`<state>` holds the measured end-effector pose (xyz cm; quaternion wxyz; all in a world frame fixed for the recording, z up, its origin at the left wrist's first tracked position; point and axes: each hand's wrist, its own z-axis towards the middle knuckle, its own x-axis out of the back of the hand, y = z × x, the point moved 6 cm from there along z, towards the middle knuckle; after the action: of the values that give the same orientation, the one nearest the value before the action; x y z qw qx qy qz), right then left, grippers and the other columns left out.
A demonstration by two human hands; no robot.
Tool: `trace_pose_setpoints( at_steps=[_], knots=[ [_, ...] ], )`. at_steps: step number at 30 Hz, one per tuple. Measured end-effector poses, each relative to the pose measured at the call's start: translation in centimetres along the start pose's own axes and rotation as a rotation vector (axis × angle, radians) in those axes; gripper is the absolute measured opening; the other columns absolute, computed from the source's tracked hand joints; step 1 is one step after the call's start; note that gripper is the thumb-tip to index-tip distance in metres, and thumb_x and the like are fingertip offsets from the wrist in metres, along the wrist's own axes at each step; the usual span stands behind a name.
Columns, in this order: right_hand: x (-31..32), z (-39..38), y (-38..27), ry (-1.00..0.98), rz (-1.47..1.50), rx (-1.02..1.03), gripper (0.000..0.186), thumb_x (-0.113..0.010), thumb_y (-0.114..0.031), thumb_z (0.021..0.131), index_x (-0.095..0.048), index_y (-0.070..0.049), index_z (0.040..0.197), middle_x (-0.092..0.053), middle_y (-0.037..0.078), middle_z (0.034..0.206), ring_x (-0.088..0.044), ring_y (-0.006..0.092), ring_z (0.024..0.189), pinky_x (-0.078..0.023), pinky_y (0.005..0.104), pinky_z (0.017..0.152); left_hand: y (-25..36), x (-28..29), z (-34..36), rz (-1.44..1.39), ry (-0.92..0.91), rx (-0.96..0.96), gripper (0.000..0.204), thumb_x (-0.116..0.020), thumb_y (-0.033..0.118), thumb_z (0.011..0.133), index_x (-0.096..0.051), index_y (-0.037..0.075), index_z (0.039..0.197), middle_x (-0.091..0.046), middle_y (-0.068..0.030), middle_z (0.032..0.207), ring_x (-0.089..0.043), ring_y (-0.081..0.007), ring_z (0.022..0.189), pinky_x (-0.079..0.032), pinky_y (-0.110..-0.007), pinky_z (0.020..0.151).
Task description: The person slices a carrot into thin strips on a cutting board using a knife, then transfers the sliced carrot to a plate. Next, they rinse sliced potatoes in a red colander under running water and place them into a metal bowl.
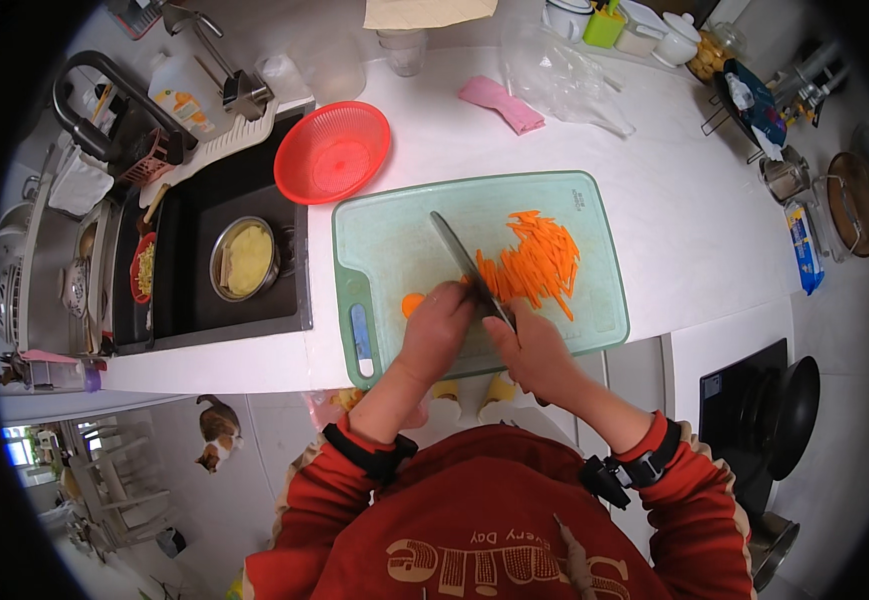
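My right hand (534, 343) is wrapped round the handle of a kitchen knife (451, 243), whose blade points away and to the left. Close against the blade's left side, my left hand (439, 325) has its fingers curled down on a carrot, mostly hidden under them. To the right of the knife lies a pile of carrot strips (542, 260), the nearest ones touching the blade. A round carrot piece (412, 304) rests just left of my left hand. All of this is on a pale green cutting board (384, 225) with a darker green rim and handle.
Beyond the board's far left corner sits a red plastic colander (294, 165). In the dark sink (194, 210) is a metal bowl (219, 262) with peeled yellowish pieces. A pink cloth (502, 104) and a clear plastic bag (574, 85) lie farther back. A cat (218, 432) is on the floor.
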<state>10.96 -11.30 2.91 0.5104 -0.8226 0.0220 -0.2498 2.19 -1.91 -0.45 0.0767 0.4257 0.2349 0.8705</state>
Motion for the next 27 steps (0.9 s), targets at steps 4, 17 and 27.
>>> trace_pose_setpoints(
  at_steps=[4, 17, 27],
  knots=[
    [0.4, 0.0, 0.4, -0.049, 0.051, -0.113, 0.034, -0.051, -0.030, 0.095, -0.048, 0.004, 0.096, -0.058, 0.025, 0.079, -0.056, 0.0409, 0.075, -0.043, 0.0446, 0.065, -0.3, 0.0, 0.2, 0.058, -0.022, 0.045, 0.017, -0.060, 0.001, 0.069, -0.062, 0.003, 0.085, -0.059, -0.0101, 0.089, -0.059, -0.0301, 0.086, -0.051, -0.038, 0.081],
    [0.7, -1.9, -0.7, 0.005, -0.016, 0.133, 0.027, -0.047, -0.026, 0.098, -0.047, 0.001, 0.100, -0.046, 0.003, 0.053, -0.045, 0.0114, 0.040, -0.038, 0.0275, 0.037, -0.9, 2.2, 0.8, 0.040, 0.148, 0.095, 0.013, -0.062, -0.001, 0.067, -0.061, 0.005, 0.078, -0.060, -0.0062, 0.086, -0.059, -0.0267, 0.080, -0.051, -0.035, 0.065],
    [0.8, -2.3, -1.6, -0.030, -0.032, 0.025, 0.036, -0.050, -0.027, 0.095, -0.048, 0.009, 0.103, -0.058, 0.029, 0.079, -0.056, 0.0457, 0.078, -0.043, 0.0469, 0.067, -0.5, 1.2, 1.0, 0.050, 0.023, 0.065, 0.016, -0.062, 0.001, 0.067, -0.064, 0.007, 0.081, -0.061, -0.0054, 0.086, -0.061, -0.0259, 0.077, -0.051, -0.036, 0.061]
  ],
)
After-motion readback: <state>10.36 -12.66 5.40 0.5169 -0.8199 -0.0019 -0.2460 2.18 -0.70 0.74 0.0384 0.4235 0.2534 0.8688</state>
